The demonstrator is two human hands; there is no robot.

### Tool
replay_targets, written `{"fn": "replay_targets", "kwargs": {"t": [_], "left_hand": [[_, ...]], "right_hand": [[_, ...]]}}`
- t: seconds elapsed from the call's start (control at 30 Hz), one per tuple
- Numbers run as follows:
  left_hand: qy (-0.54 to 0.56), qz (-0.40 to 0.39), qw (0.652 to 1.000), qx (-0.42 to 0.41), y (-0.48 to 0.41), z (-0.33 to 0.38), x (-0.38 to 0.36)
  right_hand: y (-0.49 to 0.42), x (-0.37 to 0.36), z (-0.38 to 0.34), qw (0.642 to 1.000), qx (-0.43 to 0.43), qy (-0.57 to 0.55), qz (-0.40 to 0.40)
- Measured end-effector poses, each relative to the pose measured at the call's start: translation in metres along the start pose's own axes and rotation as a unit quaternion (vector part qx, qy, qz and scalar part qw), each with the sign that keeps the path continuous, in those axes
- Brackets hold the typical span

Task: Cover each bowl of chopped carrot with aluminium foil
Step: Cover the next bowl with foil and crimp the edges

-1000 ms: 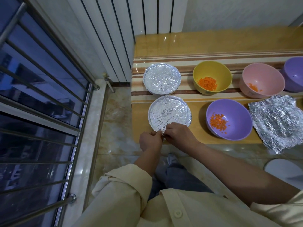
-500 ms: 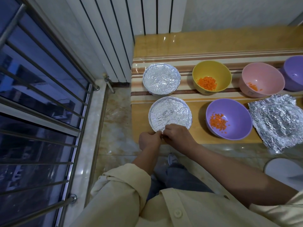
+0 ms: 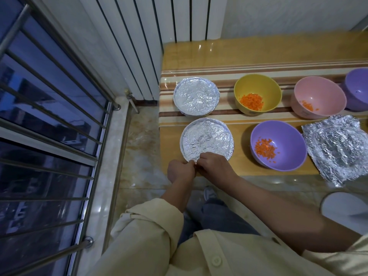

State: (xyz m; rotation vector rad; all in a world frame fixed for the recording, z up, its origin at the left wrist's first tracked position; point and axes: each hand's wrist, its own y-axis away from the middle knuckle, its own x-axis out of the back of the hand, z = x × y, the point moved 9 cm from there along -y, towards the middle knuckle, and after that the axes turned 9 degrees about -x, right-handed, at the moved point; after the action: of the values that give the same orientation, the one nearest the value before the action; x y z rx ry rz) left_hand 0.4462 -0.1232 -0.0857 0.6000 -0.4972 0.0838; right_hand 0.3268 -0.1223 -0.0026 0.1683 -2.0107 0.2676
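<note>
Two foil-covered bowls stand at the table's left end: a far one [image 3: 196, 96] and a near one [image 3: 207, 138]. My left hand [image 3: 180, 171] and my right hand [image 3: 214, 165] meet at the near bowl's front rim, fingers pinching the foil edge there. Open bowls with chopped carrot: yellow [image 3: 257, 93], pink [image 3: 318, 96] and purple [image 3: 277, 144]. A crumpled foil sheet [image 3: 336, 148] lies to the right of the purple bowl.
Another purple bowl [image 3: 357, 90] is cut off at the right edge. The striped table [image 3: 219, 56] abuts a white radiator [image 3: 159, 26]. A barred window [image 3: 49, 116] fills the left. A white round object [image 3: 344, 208] sits on the floor at lower right.
Both hands stay at the near bowl's front rim, shifting only slightly while working the foil edge. Nothing else has moved.
</note>
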Motion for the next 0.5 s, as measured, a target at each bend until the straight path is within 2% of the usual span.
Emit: {"fn": "replay_targets", "kwargs": {"t": [0.13,0.37,0.5], "left_hand": [[-0.039,-0.002,0.999,-0.015,-0.005,0.007,0.009],[-0.062,-0.013,0.998,-0.029,-0.008,0.015,0.013],[-0.02,0.011,1.0,-0.021,-0.002,0.011,0.013]], "right_hand": [[0.004,0.003,0.005,1.0,0.02,-0.012,0.003],[0.006,0.004,0.001,0.998,0.06,0.031,0.0],[0.001,0.005,0.005,0.998,0.055,0.027,0.009]]}}
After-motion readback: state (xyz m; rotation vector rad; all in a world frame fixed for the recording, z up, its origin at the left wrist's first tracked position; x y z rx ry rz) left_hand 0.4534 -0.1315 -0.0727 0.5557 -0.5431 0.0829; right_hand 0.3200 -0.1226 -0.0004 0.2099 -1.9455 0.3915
